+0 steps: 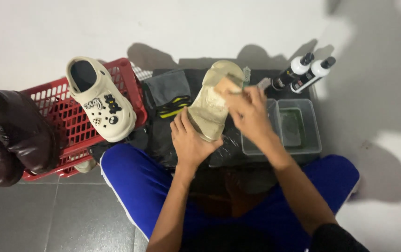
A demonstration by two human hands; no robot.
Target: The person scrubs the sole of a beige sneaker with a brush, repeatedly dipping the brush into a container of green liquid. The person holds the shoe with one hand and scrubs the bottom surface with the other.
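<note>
My left hand (190, 139) grips the heel end of a dirty beige shoe (211, 110), which is held up, sole side facing me, over a dark plastic-covered mat (163, 135). Against the shoe's sole, my right hand (248, 112) presses a small tan brush or sponge (227, 86); the motion blurs it. Both forearms reach out from above my blue-trousered legs (135, 182).
A red plastic basket (65, 116) at left carries a cream clog with charms (98, 100) and dark brown shoes (9, 135). A clear tub with green inside (298, 128) stands right of the shoe. Two black bottles with white tops (303, 72) lie beyond it. Grey and black-yellow cloths (167, 93) lie behind.
</note>
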